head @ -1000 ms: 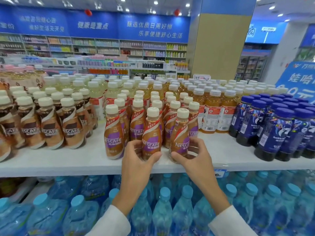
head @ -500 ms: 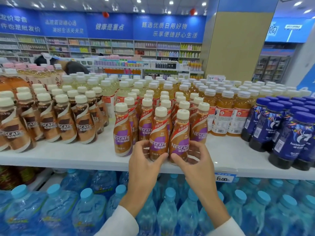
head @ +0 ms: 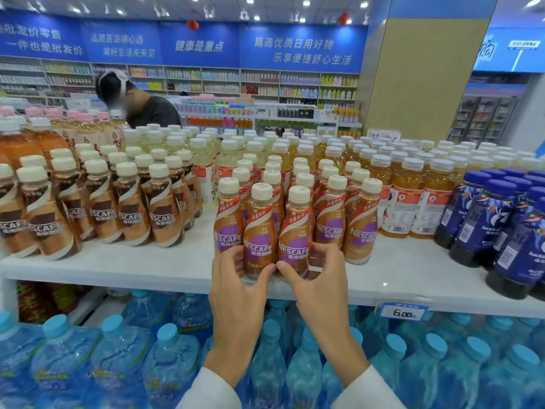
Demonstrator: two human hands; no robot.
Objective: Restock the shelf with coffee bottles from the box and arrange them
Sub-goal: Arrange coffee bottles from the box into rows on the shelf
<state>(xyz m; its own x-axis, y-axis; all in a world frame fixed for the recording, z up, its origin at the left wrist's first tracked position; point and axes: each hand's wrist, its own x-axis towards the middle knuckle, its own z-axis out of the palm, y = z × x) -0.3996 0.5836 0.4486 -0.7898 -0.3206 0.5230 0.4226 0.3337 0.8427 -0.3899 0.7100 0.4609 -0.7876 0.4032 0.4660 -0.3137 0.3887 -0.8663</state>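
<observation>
Gripping NESCAFE bottles (head: 261, 231), price tag 6.00 (head: 405, 313)

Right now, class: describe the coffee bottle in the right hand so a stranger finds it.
Find the white shelf above the blue-capped water bottles. Near its middle stand purple-label coffee bottles. The target bottle is the right one of the front pair, the right hand curled round its base; the left hand holds its twin.
</observation>
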